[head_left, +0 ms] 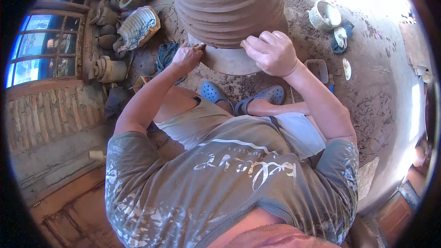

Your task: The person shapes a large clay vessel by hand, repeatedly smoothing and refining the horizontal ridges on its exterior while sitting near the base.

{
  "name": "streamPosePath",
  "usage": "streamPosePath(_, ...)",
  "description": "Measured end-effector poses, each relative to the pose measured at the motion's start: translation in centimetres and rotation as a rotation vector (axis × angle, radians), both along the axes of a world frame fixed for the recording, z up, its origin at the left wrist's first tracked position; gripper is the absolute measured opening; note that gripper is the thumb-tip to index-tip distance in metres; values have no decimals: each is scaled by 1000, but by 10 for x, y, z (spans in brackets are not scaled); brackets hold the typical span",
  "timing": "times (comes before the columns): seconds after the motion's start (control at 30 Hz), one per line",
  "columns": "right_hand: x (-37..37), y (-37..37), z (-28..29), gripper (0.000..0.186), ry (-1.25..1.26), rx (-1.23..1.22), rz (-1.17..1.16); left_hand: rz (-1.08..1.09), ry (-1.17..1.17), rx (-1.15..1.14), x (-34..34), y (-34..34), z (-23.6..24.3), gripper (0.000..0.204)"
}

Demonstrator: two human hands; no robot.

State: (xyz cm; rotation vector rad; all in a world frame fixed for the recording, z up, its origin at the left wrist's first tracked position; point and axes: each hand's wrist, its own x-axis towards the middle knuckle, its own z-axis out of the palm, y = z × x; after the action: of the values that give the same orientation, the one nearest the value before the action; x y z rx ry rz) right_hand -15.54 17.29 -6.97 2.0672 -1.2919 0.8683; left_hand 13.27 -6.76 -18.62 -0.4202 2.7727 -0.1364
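Observation:
A large, ridged grey-brown clay pot (pixel 229 9) stands in front of me on a pale round base (pixel 232 62). My left hand (pixel 187 59) is at the left of the pot's lower edge, its fingers pinched together by a small dark bit. At the right of the same edge my right hand (pixel 272 53) is closed, thumb and forefinger pinching close to the clay. What either hand holds is too small to make out. The pot's far side and top are beyond the picture.
On the left stand a ribbed pale container (pixel 138 25), several pots, and a stack of rounded clay-coloured pieces (pixel 108 69) below a window. A white bucket (pixel 325 14), a dark blue cloth (pixel 342 39) and a plastic tub (pixel 317 70) lie right. Clay scraps litter the floor.

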Motion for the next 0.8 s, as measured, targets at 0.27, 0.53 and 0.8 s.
streamPosePath(0.27, -45, 18, -13, 13, -337, -2, -144, -64, 7, -50, -13, -5, 9, 24)
streamPosePath(0.53, -2, 14, -24, 40, -1274, 185, -278, -81, 86, -36, -13, 47, -3, 23)
streamPosePath(0.8, 40, 11, -16, 55, -1151, 197, -369, -180, 135, -47, -53, 140, 0, 22)
